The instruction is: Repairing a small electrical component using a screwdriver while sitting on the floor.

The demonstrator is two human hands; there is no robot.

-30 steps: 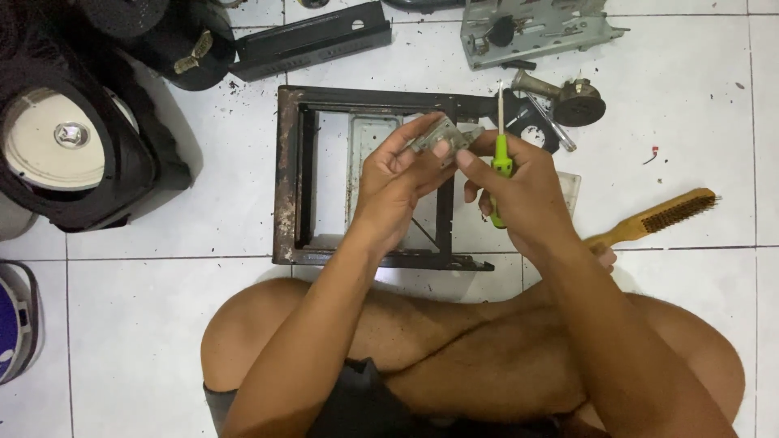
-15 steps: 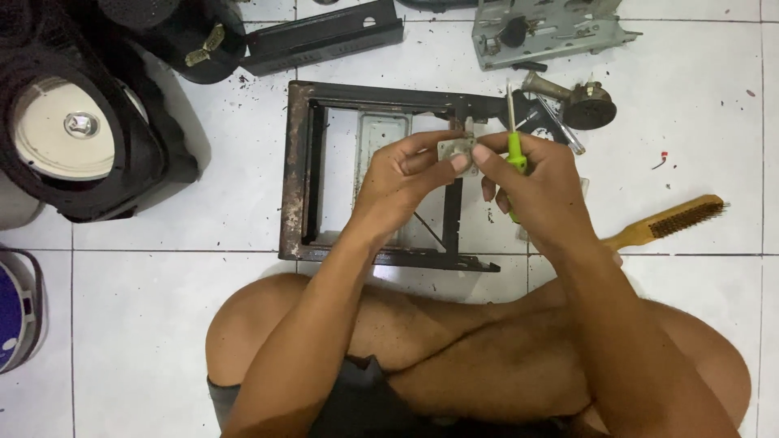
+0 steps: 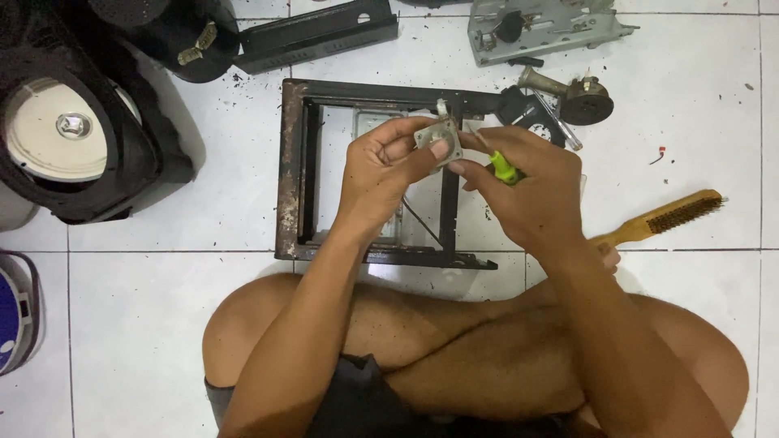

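My left hand (image 3: 381, 170) pinches a small grey metal part (image 3: 439, 139) above a rusty black rectangular metal frame (image 3: 290, 170) that lies on the white tiled floor. My right hand (image 3: 531, 191) grips a green-handled screwdriver (image 3: 501, 165), its tip angled up-left against the metal part. Both hands are close together over the frame's right half. I sit cross-legged just below the frame.
A wooden-handled wire brush (image 3: 661, 221) lies right of my right hand. A black casing with a white round disc (image 3: 61, 134) sits at left. A black metal bar (image 3: 316, 34), a grey metal assembly (image 3: 544, 24) and a brass-tipped burner part (image 3: 572, 91) lie along the top.
The screwdriver has tilted from nearly upright to angled left toward the metal part. My hands have stayed together over the frame; the view shifted slightly.
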